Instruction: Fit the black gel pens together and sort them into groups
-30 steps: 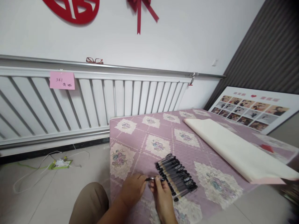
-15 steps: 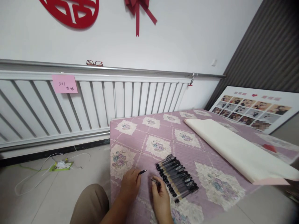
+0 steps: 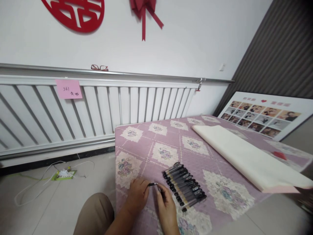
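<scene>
Near table's [image 3: 144, 150] left edge, left hand [image 3: 137, 194] pinches pen piece [image 3: 152, 184], presumably aimed rightward for access. Right hand [image 3: 167, 204] pinches dark part [image 3: 160, 189].

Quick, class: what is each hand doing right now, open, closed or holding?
Left hand: closed, holding a slim dark pen part.
Right hand: closed, holding another dark piece, mostly hidden.

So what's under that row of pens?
The pens lie on a purple flowered cloth, which shows around them. The part directly beneath is covered, so I can't see its pattern or whether anything else lies there.
</scene>
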Available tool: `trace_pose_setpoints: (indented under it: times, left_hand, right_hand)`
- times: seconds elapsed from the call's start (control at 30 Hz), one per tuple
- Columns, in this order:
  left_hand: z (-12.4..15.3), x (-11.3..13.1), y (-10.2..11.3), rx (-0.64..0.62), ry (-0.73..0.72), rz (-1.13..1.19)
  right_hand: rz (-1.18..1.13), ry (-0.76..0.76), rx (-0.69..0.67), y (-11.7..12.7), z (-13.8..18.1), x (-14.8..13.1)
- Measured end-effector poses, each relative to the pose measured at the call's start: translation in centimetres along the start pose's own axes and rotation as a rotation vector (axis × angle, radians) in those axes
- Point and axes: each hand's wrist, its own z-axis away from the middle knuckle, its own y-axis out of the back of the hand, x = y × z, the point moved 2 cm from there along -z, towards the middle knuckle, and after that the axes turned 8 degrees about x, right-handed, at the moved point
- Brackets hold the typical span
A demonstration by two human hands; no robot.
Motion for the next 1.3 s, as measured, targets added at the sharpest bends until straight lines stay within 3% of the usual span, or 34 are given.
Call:
trace_pose_setpoints:
  times: [0.17,0.47,0.83,1.3]
  left_hand:
    - [-0.1,0.6,0.2,-0.019,-0.042,-0.024]
    - [0.1,0.7,0.1,-0.032,-0.104,-0.022]
    - [0.4,0.4,-0.4,-0.045,-0.096,-0.015]
    - [0.6,0.0,-1.0,-0.057,-0.122,-0.062]
  right_hand:
    - [0.001,-0.062,0.069,0.7,-0.1,-0.3]
    - [0.034,-0.04,-0.034,0.4,0.1,-2.1]
    - [0.141,-0.017,-0.072,-0.2,-0.5,-0.6]
    - [0.058,0.01,-0.125,0.3,-0.7,-1.3]
